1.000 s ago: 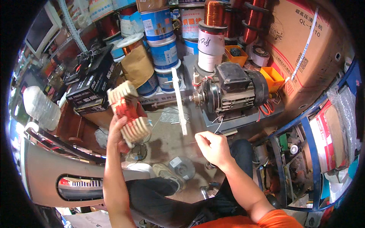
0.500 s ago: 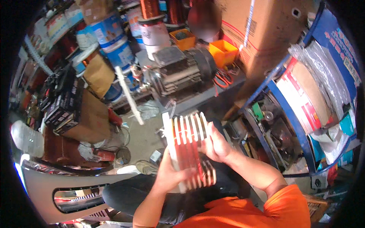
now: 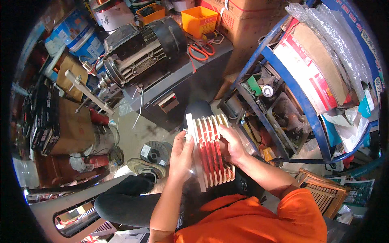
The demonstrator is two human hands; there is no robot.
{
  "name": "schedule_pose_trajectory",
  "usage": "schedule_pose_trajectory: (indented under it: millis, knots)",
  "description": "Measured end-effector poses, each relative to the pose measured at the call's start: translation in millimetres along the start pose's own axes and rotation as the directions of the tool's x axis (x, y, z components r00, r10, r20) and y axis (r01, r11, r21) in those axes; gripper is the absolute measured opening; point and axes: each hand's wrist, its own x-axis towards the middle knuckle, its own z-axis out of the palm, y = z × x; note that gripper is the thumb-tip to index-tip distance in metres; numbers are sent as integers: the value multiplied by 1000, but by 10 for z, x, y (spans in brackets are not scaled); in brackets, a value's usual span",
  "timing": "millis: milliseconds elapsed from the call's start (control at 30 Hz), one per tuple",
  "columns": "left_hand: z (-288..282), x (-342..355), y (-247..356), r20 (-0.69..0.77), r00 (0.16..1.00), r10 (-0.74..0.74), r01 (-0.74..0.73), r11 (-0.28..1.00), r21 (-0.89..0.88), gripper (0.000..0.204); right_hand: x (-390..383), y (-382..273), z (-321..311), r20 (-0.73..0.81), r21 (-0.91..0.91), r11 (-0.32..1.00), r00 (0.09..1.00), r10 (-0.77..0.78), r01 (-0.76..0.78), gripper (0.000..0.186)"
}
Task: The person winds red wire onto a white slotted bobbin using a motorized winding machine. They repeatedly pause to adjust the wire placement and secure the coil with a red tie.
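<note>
A coil winding former (image 3: 197, 162) with several pale, rounded flanges stands tilted over my lap. Red enamelled copper wire (image 3: 210, 150) fills its slots, bound by light ties near the top. My left hand (image 3: 181, 156) grips the flat pale plate on the former's left side, its thumb and fingertips at a small fitting near the upper edge. With thumb on top, my right hand (image 3: 233, 145) holds the flange edges on the right side; its other fingers are partly hidden behind the former.
An electric motor (image 3: 142, 52) sits on a dark grey bench (image 3: 190, 81), beside orange bins (image 3: 199, 21). A blue metal rack (image 3: 298, 97) holds cardboard and parts at right. A black wire spool (image 3: 156, 153) lies on the floor near my shoe (image 3: 144, 168). Cardboard boxes (image 3: 71, 127) stand left.
My left hand has moved from the lower windings up to the plate's left side. The former has turned more upright, and the view has shifted, bringing the floor spool into sight. My right hand keeps its hold.
</note>
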Motion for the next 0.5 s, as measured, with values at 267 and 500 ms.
schedule_pose_trajectory:
  millis: [267,500]
  knots:
    - [99,206,-142,-68,996,-65,58,994,-90,28,66,32,-82,31,-52,994,995,-92,94,48]
    - [-296,-11,-512,23,999,41,-46,794,607,46,172,90,-297,-52,38,996,996,-77,79,44]
